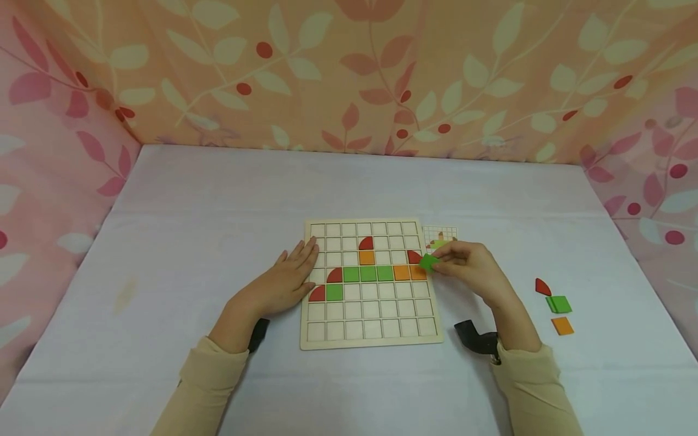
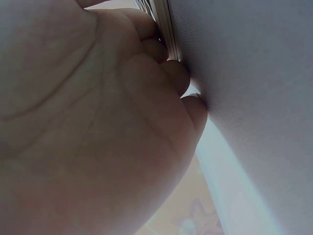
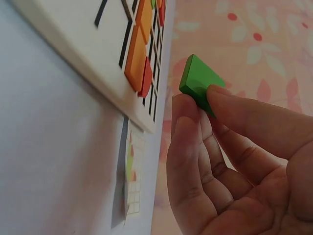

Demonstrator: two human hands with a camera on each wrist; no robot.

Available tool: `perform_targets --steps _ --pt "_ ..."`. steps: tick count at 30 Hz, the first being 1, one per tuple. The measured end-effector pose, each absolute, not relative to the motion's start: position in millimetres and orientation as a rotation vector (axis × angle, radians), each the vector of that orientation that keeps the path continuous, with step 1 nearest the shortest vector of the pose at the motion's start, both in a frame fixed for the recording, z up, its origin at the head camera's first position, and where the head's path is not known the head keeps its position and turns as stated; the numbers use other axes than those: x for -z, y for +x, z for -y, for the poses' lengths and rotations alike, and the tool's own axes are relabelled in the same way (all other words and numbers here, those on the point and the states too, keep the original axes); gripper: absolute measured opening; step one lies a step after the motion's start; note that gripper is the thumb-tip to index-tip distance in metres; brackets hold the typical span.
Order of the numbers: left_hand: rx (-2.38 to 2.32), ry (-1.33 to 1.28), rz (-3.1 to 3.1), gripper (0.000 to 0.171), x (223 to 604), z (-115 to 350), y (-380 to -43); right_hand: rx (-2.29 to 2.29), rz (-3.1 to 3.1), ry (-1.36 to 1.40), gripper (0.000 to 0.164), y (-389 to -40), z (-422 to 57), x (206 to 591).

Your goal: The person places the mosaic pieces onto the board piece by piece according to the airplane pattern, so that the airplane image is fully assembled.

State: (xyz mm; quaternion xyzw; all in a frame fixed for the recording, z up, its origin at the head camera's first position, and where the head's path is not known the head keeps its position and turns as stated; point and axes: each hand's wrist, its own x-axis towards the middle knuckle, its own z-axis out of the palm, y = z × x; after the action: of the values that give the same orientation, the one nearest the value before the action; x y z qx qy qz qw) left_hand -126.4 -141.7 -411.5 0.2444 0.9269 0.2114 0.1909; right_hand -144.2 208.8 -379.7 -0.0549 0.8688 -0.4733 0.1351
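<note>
My right hand (image 1: 471, 269) pinches a green square tile (image 3: 198, 81) between thumb and fingers, raised over the right edge of the gridded wooden board (image 1: 371, 330). In the head view that tile overlaps a red quarter-round tile (image 1: 413, 257) and an orange tile (image 1: 418, 272). My left hand (image 1: 280, 278) lies flat with straight fingers at the board's left edge, its fingertips on the rim. On the grid, red, green and orange pieces form a row with several more around it, among them a red quarter-round (image 1: 366, 243) above an orange square (image 1: 367, 258).
A small printed pattern card (image 1: 444, 233) lies by the board's upper right edge, partly behind my right hand. Farther right on the white cloth are a loose red quarter-round (image 1: 542, 287), green squares (image 1: 558, 304) and an orange square (image 1: 562, 326). Patterned curtains (image 1: 349, 72) stand behind.
</note>
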Motion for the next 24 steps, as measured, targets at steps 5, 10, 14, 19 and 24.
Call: perform_targets --steps 5,10,14,19,24 --pt "-0.586 0.685 -2.604 0.067 411 141 -126 1.360 -2.527 -0.190 0.022 -146 -202 379" --pt "-0.587 0.684 -2.605 0.067 411 141 -126 1.371 -2.488 -0.219 0.022 -148 -192 379" --pt "-0.592 0.685 -2.606 0.067 412 141 -126 1.361 -2.473 -0.264 0.018 -150 -182 380" --pt "-0.594 0.686 -2.610 0.067 415 141 -127 1.331 -2.476 -0.330 0.014 -152 -171 383" --pt "-0.589 0.687 -2.609 0.067 415 141 -127 1.315 -2.448 -0.383 0.011 -151 -160 384"
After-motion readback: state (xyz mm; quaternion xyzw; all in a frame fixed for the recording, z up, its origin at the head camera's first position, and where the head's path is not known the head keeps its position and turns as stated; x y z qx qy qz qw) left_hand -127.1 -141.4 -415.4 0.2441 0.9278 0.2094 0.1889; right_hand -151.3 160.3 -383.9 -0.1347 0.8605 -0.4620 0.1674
